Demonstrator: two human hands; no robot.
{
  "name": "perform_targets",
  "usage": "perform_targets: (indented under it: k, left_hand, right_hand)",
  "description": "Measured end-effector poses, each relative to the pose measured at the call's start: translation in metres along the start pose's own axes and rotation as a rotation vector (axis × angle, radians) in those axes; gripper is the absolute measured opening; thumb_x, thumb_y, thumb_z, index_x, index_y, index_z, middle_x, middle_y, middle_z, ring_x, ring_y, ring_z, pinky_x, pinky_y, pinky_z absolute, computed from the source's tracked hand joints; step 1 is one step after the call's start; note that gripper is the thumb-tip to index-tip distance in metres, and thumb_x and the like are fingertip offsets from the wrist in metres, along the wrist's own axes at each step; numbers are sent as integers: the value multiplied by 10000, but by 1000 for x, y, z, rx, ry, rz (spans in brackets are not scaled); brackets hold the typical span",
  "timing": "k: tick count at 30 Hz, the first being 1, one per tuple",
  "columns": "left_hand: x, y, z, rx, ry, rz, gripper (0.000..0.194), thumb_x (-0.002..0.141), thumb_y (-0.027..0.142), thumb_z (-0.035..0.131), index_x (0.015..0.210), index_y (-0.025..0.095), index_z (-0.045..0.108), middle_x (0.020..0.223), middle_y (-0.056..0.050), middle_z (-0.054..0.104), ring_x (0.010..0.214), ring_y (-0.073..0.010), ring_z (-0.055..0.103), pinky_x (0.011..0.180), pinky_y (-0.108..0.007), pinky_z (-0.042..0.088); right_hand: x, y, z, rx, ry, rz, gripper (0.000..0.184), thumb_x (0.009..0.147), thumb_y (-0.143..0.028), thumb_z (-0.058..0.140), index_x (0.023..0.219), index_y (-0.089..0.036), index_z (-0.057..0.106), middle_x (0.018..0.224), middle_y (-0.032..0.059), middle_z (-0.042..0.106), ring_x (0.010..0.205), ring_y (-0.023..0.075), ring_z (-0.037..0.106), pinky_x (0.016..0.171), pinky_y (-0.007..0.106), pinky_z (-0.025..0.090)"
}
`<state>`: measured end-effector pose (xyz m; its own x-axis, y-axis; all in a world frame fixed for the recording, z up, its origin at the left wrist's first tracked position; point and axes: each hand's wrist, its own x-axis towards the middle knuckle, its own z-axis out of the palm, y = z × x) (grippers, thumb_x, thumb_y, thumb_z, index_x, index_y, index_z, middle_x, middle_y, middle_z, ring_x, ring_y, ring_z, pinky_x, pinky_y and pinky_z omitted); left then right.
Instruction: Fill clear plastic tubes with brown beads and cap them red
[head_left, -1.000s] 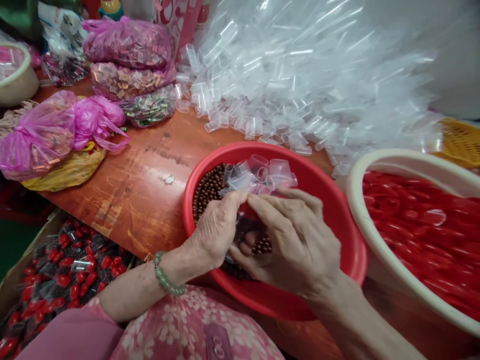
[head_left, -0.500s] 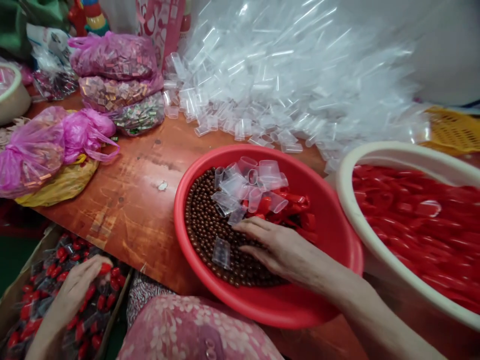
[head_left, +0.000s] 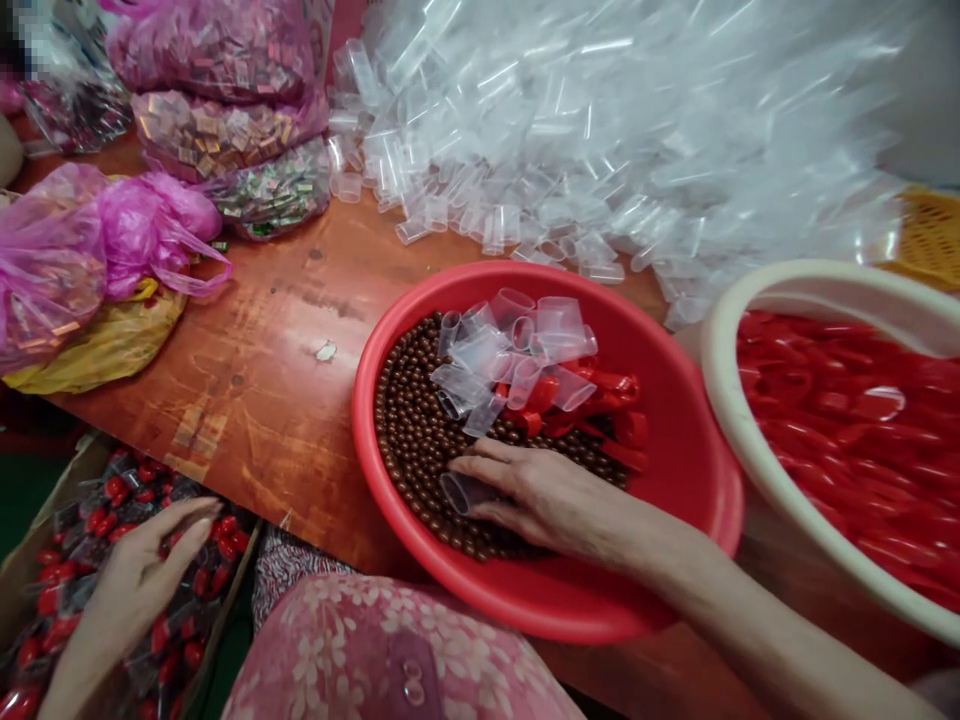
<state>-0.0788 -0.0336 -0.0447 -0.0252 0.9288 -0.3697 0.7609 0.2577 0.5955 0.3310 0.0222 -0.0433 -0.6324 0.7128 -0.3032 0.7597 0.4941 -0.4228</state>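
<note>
My right hand [head_left: 517, 490] reaches into a red basin [head_left: 480, 605], its fingers and thumb around a short clear plastic tube [head_left: 466, 494] on a bed of small brown beads [head_left: 409, 425]. Beyond its fingertips, several more clear tubes [head_left: 480, 355] lie loosely on the beads. Red plastic pieces [head_left: 626, 430] rest behind the right hand. At the lower left my left hand [head_left: 142, 570], fingers apart and holding nothing I can see, hovers over a box of red-ended clear pieces [head_left: 60, 590].
A large heap of clear tubes [head_left: 570, 130] covers the back of the wooden table [head_left: 277, 400]. On the right stands a cream basin [head_left: 720, 350] with red plastic pieces. Pink bags [head_left: 157, 230] of small blocks sit at left, and a yellow basket [head_left: 930, 235] at far right.
My hands were together over the basin, then separated. The left hand moved to the box with a red-ended piece and let it go. The right hand went down to a tube on the beads.
</note>
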Motion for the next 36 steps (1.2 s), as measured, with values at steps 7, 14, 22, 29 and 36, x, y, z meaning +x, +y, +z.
perform_targets:
  k: [7, 14, 22, 29, 36]
  left_hand:
    - [33, 143, 50, -30, 34, 944, 144, 889, 146, 540, 1004, 144, 625, 961, -76, 713, 910, -179, 649, 868, -305, 509]
    - [52, 180, 79, 627, -185, 980, 146, 882, 252, 553, 896, 118, 610, 847, -112, 623, 833, -276, 582, 803, -464, 474]
    - [56, 177, 84, 445, -132, 898, 531, 894, 265, 571, 1346, 47, 400, 1374, -231, 498, 1240, -345, 513, 1033, -483, 436]
    - [60, 169, 69, 82, -73, 855, 648, 914, 257, 533, 1463, 85, 233, 1501, -238, 380, 1425, -292, 344, 1135, -455, 394]
    - [64, 175, 69, 11, -154, 771, 690, 895, 316, 566, 1455, 34, 277, 1518, -254, 352, 1437, -297, 322, 1163, -475, 337]
  right_hand:
    - [-3, -4, -3, -285, -206, 344, 162, 766, -17, 563, 787, -103, 699, 785, 145, 696, 662, 265, 700, 574, 333, 495]
    - [30, -15, 12, -91, -187, 292, 198, 728, -8, 527, 802, -100, 685, 773, 155, 712, 704, 248, 691, 615, 301, 466]
    - [53, -13, 14, 343, 49, 206, 277, 728, -72, 574, 982, -137, 665, 920, 76, 720, 823, 190, 656, 747, 272, 488]
    - [40, -11, -6, 618, 251, 103, 348, 787, -196, 639, 1131, -148, 633, 1027, 62, 710, 929, 192, 651, 841, 324, 509]
    - [25, -13, -29, 819, 311, 9, 302, 821, -330, 670, 1062, -149, 647, 1024, 67, 689, 928, 182, 625, 858, 323, 498]
